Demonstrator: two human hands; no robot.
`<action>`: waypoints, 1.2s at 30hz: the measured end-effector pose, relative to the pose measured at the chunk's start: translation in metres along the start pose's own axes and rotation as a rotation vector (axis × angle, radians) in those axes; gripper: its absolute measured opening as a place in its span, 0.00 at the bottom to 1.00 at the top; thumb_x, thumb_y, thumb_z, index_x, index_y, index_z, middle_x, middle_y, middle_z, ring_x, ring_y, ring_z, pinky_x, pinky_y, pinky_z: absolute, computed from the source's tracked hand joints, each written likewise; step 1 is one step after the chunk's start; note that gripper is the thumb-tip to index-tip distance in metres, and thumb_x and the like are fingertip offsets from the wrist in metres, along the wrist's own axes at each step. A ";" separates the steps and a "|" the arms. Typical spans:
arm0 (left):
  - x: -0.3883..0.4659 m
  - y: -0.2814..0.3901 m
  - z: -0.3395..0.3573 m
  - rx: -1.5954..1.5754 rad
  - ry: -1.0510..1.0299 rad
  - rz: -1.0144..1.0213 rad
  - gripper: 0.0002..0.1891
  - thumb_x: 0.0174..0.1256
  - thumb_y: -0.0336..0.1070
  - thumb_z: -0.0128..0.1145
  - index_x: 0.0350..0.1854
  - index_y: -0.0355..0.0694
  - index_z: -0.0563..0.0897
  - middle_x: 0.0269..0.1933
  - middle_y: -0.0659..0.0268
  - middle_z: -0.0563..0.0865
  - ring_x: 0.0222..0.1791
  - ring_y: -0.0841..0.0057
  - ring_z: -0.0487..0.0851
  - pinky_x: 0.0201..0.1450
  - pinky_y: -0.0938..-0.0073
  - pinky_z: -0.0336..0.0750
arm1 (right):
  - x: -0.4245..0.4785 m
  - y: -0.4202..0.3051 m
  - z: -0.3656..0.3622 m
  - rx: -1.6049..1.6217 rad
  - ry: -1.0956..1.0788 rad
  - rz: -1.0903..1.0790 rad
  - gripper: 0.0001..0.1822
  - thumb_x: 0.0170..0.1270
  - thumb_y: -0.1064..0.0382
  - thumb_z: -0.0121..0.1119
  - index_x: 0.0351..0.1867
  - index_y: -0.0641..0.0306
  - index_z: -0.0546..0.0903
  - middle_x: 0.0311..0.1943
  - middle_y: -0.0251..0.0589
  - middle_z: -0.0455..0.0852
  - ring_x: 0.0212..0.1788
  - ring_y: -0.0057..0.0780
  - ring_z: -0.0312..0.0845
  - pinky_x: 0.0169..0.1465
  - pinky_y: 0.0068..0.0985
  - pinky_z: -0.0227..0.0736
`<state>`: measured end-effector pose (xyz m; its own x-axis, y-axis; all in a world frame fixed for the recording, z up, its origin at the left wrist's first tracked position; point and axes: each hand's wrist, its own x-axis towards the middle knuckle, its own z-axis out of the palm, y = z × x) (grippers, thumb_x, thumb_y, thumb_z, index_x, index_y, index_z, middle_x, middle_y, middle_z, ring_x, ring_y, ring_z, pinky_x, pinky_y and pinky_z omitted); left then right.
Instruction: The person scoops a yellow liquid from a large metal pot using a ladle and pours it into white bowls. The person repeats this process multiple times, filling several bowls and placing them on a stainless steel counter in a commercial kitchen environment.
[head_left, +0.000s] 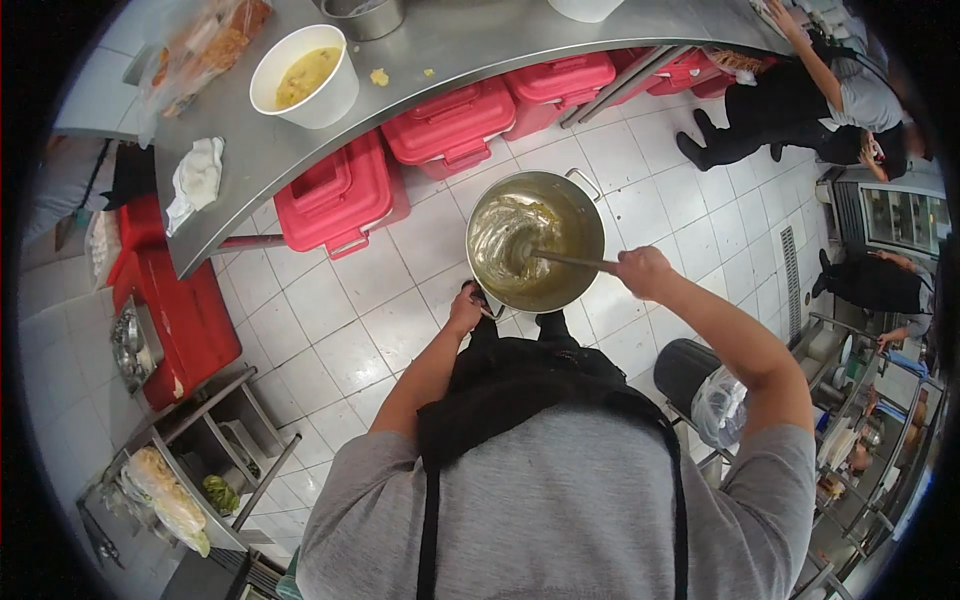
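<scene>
A large metal stockpot (585, 225) hangs tilted before me, its mouth towards the camera and yellowish residue on its inner wall. My left hand (468, 309) grips the pot's near side handle, with something dark between hand and handle. In my right hand (646, 273) is the shaft of a long utensil (574, 260); its head rests inside the pot, its exact kind unclear. Beyond the pot, on the steel counter (465, 41), stands a white tub (322, 97) holding a yellow, chunky mixture. A crumpled white cloth (198, 176) lies near the counter's left corner.
Red lidded bins (341, 191) stand under the counter. A black bin (686, 371) is near my right elbow, beside metal racks (847, 480). Shelving with wrapped produce (161, 491) is at lower left. Several people stand at the right, one (780, 105) by the counter; another is partly visible at far left.
</scene>
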<state>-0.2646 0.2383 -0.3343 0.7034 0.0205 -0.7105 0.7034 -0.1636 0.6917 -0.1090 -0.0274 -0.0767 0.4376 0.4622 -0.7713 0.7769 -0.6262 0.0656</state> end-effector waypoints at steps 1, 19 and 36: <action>-0.007 0.011 0.000 -0.005 0.011 -0.024 0.20 0.56 0.24 0.41 0.53 0.40 0.67 0.29 0.62 0.79 0.27 0.76 0.81 0.30 0.77 0.73 | 0.004 0.005 -0.003 -0.038 0.055 -0.006 0.16 0.57 0.64 0.43 0.48 0.47 0.72 0.33 0.40 0.78 0.36 0.32 0.77 0.35 0.29 0.73; -0.015 0.025 -0.008 -0.131 0.016 0.026 0.20 0.57 0.22 0.37 0.52 0.43 0.69 0.26 0.63 0.77 0.26 0.74 0.81 0.29 0.77 0.75 | 0.014 0.013 0.036 0.005 0.002 0.180 0.22 0.60 0.65 0.39 0.57 0.58 0.59 0.38 0.43 0.77 0.37 0.33 0.78 0.35 0.28 0.74; -0.001 0.022 -0.015 -0.094 0.005 0.015 0.21 0.55 0.20 0.38 0.52 0.40 0.70 0.26 0.65 0.74 0.23 0.77 0.79 0.29 0.77 0.75 | 0.013 -0.076 0.046 1.251 -0.248 0.210 0.22 0.45 0.70 0.52 0.47 0.68 0.70 0.17 0.43 0.74 0.13 0.26 0.72 0.18 0.25 0.71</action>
<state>-0.2483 0.2499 -0.3162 0.7146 0.0238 -0.6991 0.6988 -0.0702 0.7118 -0.1834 -0.0029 -0.1205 0.2991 0.2402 -0.9235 -0.3044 -0.8932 -0.3309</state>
